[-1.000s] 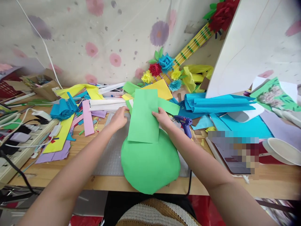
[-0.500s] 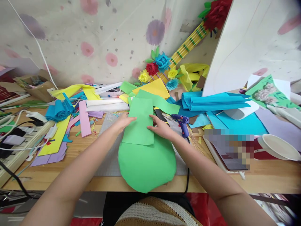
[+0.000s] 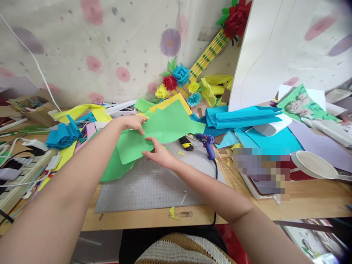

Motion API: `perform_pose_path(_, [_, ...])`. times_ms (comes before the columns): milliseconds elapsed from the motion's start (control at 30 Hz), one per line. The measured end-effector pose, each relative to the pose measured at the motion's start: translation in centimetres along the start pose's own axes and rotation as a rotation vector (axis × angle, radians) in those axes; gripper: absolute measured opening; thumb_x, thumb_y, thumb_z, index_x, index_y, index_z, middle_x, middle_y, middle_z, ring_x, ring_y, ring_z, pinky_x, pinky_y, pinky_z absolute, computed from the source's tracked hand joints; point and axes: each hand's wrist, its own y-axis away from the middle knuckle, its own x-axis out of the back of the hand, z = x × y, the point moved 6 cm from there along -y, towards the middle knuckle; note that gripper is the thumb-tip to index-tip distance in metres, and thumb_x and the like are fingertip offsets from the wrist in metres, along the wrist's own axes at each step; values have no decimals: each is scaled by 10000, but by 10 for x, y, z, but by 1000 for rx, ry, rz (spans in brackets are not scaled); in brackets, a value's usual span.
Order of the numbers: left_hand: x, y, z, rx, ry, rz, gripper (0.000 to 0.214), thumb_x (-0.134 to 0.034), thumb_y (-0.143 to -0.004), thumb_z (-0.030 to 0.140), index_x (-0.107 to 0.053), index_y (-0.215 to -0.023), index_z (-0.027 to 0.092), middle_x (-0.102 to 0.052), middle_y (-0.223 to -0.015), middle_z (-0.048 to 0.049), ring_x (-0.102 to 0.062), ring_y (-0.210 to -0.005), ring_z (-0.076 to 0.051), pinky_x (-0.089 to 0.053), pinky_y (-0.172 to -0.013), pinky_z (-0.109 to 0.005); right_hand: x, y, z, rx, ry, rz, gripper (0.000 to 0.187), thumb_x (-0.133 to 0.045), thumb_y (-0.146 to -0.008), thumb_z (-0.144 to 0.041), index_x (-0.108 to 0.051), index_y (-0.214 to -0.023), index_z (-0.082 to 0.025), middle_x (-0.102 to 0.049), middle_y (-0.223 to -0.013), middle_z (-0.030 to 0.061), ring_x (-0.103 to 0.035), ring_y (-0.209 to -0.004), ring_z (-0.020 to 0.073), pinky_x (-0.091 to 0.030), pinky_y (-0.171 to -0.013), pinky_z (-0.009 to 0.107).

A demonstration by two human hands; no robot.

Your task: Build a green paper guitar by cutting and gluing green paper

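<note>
A rounded green paper cut-out [image 3: 114, 170] lies tilted to the left on the grey cutting mat [image 3: 165, 187], partly hidden by my left forearm. A green paper rectangle [image 3: 132, 148] rests on its narrower end. My left hand [image 3: 134, 124] grips the far edge of this green paper, thumb on top. From the near side my right hand [image 3: 158, 152] holds the opposite edge, its fingers bent around it. A larger green sheet [image 3: 170, 123] spreads just behind and to the right of both hands.
A purple glue gun [image 3: 207, 145] and a black-and-yellow cutter [image 3: 186, 143] lie to the right. Blue crepe paper [image 3: 242, 117], a phone [image 3: 258, 179] and a paper cup [image 3: 313, 167] are farther right. A power strip [image 3: 24, 176] stands at left; a flowered paper guitar [image 3: 203, 62] leans behind.
The green cut-out with its rectangle has swung from pointing at me to lying leftward. Both hands moved left with it, uncovering the cutting mat. The view has shifted slightly right.
</note>
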Motion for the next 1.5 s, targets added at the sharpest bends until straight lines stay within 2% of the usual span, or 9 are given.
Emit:
perform_pose_path(100, [-33, -3, -15, 151, 16, -296, 578, -646, -568, 128, -584, -1143, 120, -680, -1114, -90, -649, -968, -232, -524, -786, -283, 1, 4, 18, -30, -20, -96, 584, -645, -778, -302, -378, -1294, -247, -623, -710, -33, -626, -589, 149, -516, -570, 289])
perform_pose_path(233, [-40, -2, -22, 199, -48, -95, 866, -677, -585, 189, -349, -1386, 154, -528, -1331, -152, -555, -1160, -279, -476, -913, -336, 22, 22, 29, -60, -101, -212, 604, -673, -756, -300, -398, -1291, -239, -637, -783, -17, -623, -590, 120, -522, -546, 253])
perform_pose_path(367, [-36, 27, 0, 103, -173, 310, 613, -519, -760, 167, -393, -1360, 177, -477, -1369, -126, -406, -1304, -267, -347, -1067, -387, 70, 52, 28, -68, 11, -220, 434, -656, -753, -395, -546, -1133, -214, -667, -795, 10, -633, -612, 124, -510, -548, 245])
perform_pose_path(467, [-60, 51, 26, 3, -224, 374, 457, -430, -875, 316, -462, -1288, 123, -500, -1325, -162, -446, -1256, -273, -342, -1068, -410, 117, 86, 44, -225, 225, -190, 321, -615, -749, -510, -629, -769, -189, -672, -691, 42, -629, -578, 154, -462, -478, 245])
perform_pose_path(567, [-95, 59, 40, -29, -276, 308, 637, -537, -809, 501, -432, -1313, 126, -423, -1400, -194, -348, -1327, -338, -273, -1100, -493, 162, 118, 69, -374, 460, -126, 437, -579, -731, -607, -568, -568, -202, -631, -568, 46, -571, -490, 150, -398, -462, 263])
perform_pose_path(700, [-114, 49, 38, 24, -321, 261, 606, -549, -809, 345, -404, -1348, 106, -376, -1444, -202, -279, -1374, -346, -187, -1133, -523, 212, 130, 94, -445, 812, 317, 473, -566, -664, -694, -528, -650, -222, -595, -611, 30, -533, -531, 179, -337, -476, 283])
perform_pose_path(833, [-85, 48, 25, 88, -119, 292, 455, -413, -834, 178, -518, -1276, 176, -469, -1406, -93, -412, -1312, -265, -291, -1117, -446, 210, 107, 100, -281, 828, 479, 444, -606, -680, -590, -580, -873, -191, -635, -855, 88, -595, -776, 236, -405, -598, 297])
perform_pose_path(1067, [5, 101, -6, 294, 193, 1004, 398, -363, -907, 315, -530, -1247, 191, -598, -1258, -47, -519, -1191, -245, -390, -1028, -381, 195, 90, 113, -396, 614, 525, 337, -569, -748, -509, -611, -772, -175, -660, -726, 94, -629, -716, 249, -410, -560, 293])
perform_pose_path(1500, [-113, 53, 32, -15, -316, 368, 462, -294, -922, 242, -448, -1340, 116, -454, -1409, -141, -358, -1348, -268, -237, -1136, -464, 228, 103, 70, 30, -168, 853, 316, -668, -680, -491, -605, -788, -200, -622, -685, 21, -502, -487, 112, -431, -471, 266])
